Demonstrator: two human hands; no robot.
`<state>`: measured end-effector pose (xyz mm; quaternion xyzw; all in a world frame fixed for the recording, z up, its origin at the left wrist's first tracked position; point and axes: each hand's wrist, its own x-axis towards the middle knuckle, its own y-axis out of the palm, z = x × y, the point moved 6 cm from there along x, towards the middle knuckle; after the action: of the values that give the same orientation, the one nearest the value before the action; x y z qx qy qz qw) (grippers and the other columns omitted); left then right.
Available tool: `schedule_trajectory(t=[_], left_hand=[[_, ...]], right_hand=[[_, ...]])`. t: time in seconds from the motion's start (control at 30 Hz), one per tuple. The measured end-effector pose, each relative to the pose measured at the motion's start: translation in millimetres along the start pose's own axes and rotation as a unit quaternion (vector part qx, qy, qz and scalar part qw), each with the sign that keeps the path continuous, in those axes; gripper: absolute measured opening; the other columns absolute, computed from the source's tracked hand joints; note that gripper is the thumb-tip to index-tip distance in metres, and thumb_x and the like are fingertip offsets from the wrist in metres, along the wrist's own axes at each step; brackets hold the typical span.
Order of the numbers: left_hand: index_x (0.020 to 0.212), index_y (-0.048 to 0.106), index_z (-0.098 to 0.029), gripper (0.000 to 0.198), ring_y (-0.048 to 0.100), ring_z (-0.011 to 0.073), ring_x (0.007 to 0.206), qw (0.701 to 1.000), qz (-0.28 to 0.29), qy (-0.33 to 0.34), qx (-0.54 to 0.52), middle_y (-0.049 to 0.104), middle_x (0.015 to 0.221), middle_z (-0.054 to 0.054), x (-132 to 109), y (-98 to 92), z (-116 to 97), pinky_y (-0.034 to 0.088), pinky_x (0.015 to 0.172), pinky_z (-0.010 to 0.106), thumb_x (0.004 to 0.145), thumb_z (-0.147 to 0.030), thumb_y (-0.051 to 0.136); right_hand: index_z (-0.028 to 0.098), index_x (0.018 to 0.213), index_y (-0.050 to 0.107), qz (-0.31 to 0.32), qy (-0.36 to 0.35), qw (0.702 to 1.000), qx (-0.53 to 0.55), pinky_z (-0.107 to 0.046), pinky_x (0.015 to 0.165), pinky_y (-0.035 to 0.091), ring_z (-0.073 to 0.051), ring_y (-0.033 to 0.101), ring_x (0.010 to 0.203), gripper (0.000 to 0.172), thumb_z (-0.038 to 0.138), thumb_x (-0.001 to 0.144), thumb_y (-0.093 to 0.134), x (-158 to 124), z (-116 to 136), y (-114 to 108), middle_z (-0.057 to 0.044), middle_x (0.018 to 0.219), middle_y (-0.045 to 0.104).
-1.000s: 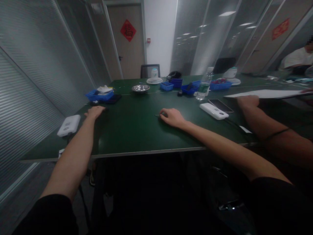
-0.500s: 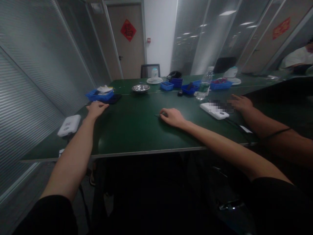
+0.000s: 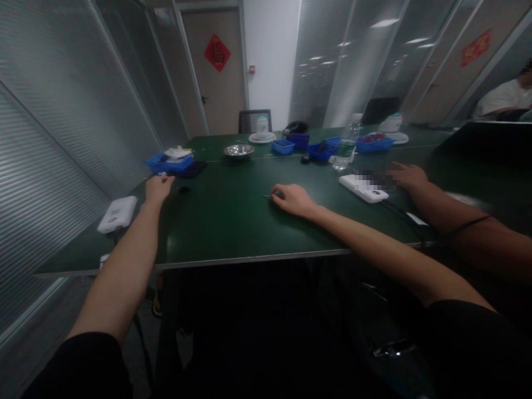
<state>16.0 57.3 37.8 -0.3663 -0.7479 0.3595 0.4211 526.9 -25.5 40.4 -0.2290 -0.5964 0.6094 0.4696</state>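
Green tabletop (image 3: 224, 227): right hand (image 3: 293, 199) pinches a thin rod (image 3: 266, 196); left hand (image 3: 158, 188) curled, grip unclear.

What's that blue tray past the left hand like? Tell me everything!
The shallow blue tray looks plastic and open-topped. It sits upright on the green table, just beyond the left hand, holding something white and crumpled with a yellow bit beside it. A dark flat thing lies by its right side; whether they touch is unclear.

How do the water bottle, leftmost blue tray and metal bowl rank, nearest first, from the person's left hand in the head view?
1. Leftmost blue tray: just beyond the left hand.
2. Metal bowl: to the tray's right.
3. Water bottle: rightmost.
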Motion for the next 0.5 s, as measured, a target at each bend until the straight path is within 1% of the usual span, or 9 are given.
schedule_trajectory(t=[0.07,0.17,0.23,0.3,0.4,0.5], left_hand=[[0.116,0.084,-0.015,0.045,0.068,0.0382,0.113,1.0,0.023,-0.018,0.01,0.077,0.115,0.019,-2,3.2,3,0.052,0.098,0.042,0.093,-0.051,0.07],[0.102,0.086,-0.017,0.037,0.071,0.0355,0.103,0.998,0.05,-0.028,0.009,0.079,0.104,0.017,-6,9.1,-1,0.054,0.094,0.039,0.083,-0.047,0.082],[0.096,0.086,-0.016,0.031,0.071,0.034,0.099,0.998,0.05,-0.039,0.004,0.079,0.101,0.016,-7,10.7,-3,0.055,0.091,0.038,0.08,-0.042,0.084],[0.095,0.085,-0.016,0.025,0.071,0.0346,0.1,0.998,0.048,-0.042,0.002,0.079,0.102,0.017,-7,10.7,-5,0.055,0.091,0.039,0.081,-0.036,0.081],[0.098,0.082,-0.013,0.021,0.07,0.0365,0.105,0.999,0.024,-0.026,0.003,0.078,0.107,0.018,-7,6.0,-4,0.053,0.095,0.041,0.083,-0.026,0.074],[0.101,0.079,-0.012,0.023,0.071,0.0338,0.106,0.999,-0.021,-0.014,-0.033,0.077,0.107,0.017,-7,-1.6,-4,0.052,0.099,0.039,0.083,-0.022,0.07]], right_hand=[[0.024,0.124,0.071,-0.006,-0.001,1.0,-0.002,-0.03,0.074,0.044,-0.023,0.068,0.086,0.035,0.044,0.104,0.051,0,1,-1,-0.007,0.101,0.077],[0.024,0.124,0.071,-0.004,0.006,1.0,-0.009,-0.03,0.075,0.044,-0.023,0.069,0.088,0.034,0.043,0.104,0.051,-1,2,-2,-0.007,0.101,0.077],[0.024,0.125,0.071,0.001,0.009,1.0,-0.009,-0.03,0.076,0.044,-0.023,0.069,0.089,0.034,0.043,0.104,0.052,-1,2,-2,-0.007,0.103,0.077],[0.024,0.125,0.071,0.006,0.009,1.0,-0.004,-0.029,0.076,0.044,-0.023,0.069,0.089,0.035,0.043,0.104,0.051,-1,2,-2,-0.008,0.104,0.078],[0.024,0.125,0.071,0.006,0.008,1.0,-0.001,-0.029,0.075,0.044,-0.022,0.069,0.088,0.035,0.044,0.105,0.051,-2,3,-3,-0.008,0.104,0.077],[0.024,0.126,0.071,0.004,0.005,1.0,0.001,-0.029,0.075,0.044,-0.022,0.069,0.087,0.036,0.045,0.105,0.051,-2,3,-3,-0.008,0.103,0.078]])
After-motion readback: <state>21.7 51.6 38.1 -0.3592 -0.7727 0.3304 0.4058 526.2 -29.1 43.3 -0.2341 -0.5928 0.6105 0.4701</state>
